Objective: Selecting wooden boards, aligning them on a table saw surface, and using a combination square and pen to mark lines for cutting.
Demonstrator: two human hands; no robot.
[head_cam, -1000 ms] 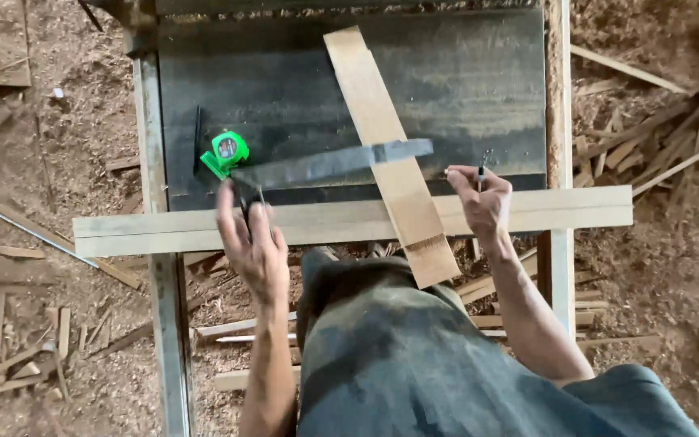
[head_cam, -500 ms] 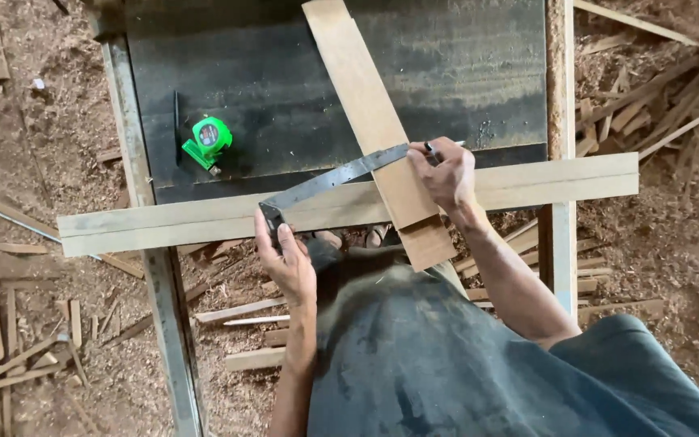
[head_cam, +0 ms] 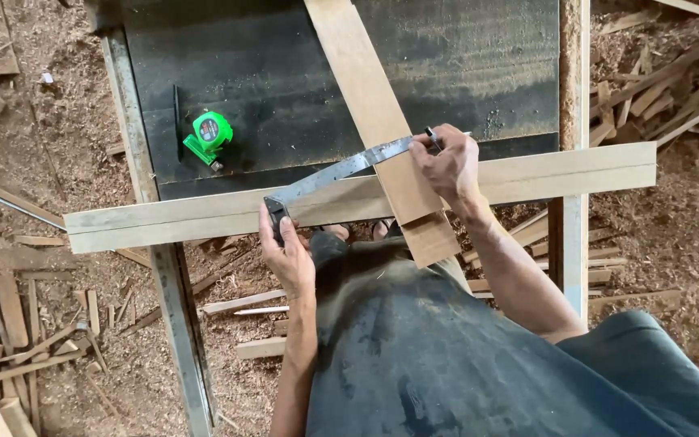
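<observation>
Off beyond my left hand (head_cam: 289, 255) a bright green tape measure (head_cam: 208, 136) rests on the dark desk (head_cam: 463, 57). That hand clamps the dark stock of a flat metal try square (head_cam: 337, 171) against the long pale plank (head_cam: 163, 220), steadying it. Its blade reaches across the diagonal board (head_cam: 370, 97) to my right hand (head_cam: 446, 166), which pinches a thin pencil (head_cam: 431, 136) at the blade's edge, apparently to mark.

Pale raw wood planks (head_cam: 527, 174), dull grey metal square (head_cam: 341, 168).
</observation>
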